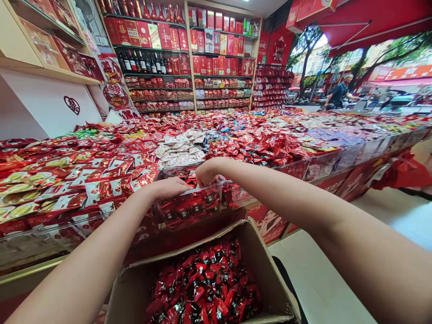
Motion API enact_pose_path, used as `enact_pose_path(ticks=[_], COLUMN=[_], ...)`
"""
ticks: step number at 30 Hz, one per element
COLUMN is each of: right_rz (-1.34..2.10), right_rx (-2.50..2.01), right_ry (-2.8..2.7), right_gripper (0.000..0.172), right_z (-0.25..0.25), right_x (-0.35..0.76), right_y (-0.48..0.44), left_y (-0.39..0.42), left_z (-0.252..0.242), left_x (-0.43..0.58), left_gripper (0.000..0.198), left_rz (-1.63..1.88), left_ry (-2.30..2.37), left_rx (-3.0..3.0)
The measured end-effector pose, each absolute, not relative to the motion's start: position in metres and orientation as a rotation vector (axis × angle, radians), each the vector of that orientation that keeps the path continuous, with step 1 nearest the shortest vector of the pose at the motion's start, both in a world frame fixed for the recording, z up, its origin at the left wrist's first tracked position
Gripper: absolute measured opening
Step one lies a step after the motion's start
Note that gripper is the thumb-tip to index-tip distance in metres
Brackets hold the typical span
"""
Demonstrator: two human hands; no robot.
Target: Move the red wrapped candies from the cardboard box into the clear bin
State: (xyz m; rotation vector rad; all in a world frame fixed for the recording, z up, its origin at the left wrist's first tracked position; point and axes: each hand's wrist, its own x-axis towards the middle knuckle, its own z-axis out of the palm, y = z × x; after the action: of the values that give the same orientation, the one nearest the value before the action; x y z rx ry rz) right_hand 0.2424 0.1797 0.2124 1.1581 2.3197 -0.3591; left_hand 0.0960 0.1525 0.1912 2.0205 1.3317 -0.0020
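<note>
A clear plastic bin (189,208) at the front edge of the display holds red and black wrapped candies. My left hand (173,186) lies flat over the bin's left side, fingers stretched toward its middle and their tips partly out of sight. Bent at the wrist, my right hand (206,173) points down into the same bin; its fingers are mostly hidden, so I cannot see whether they hold candy. Below the bin stands an open cardboard box (270,274) with a heap of matching red and black candies (209,283) inside.
Red and white snack packets (111,180) spread to the left, white packets (182,146) and red packets (249,146) behind the bin. Shelves (192,54) of boxes and bottles line the back wall. A red bag (410,171) hangs at right. Outside, a person (340,93) is visible.
</note>
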Motion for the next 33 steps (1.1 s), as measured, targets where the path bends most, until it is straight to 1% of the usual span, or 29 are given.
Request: enact_pose_path(ticks=[5,11,21,25,33], right_rz=[-0.272,-0.214,-0.327,-0.34,-0.507], right_rx=[1.157,1.105,1.14,1.149,1.183], right_ry=[2.274,2.221,2.344,2.31,2.267], right_gripper=[0.037,0.028,0.037,0.044,0.046], right_z=[0.221,0.216,0.216,0.213,0.211], right_x=[0.243,0.24,0.249,0.245,0.24], right_y=[0.182,0.18,0.18,0.177,0.177], left_y=[0.157,0.159,0.155,0.154,0.156], left_z=[0.189,0.188,0.19,0.19,0.189], left_x=[0.094,0.094,0.096,0.096,0.094], left_gripper=[0.035,0.037,0.038,0.037,0.036], left_rz=[0.011,0.003,0.005,0.012,0.013], left_ry=[1.351,1.346,1.356,1.348,1.318], left_rx=[2.065,2.072,2.026,2.014,2.024])
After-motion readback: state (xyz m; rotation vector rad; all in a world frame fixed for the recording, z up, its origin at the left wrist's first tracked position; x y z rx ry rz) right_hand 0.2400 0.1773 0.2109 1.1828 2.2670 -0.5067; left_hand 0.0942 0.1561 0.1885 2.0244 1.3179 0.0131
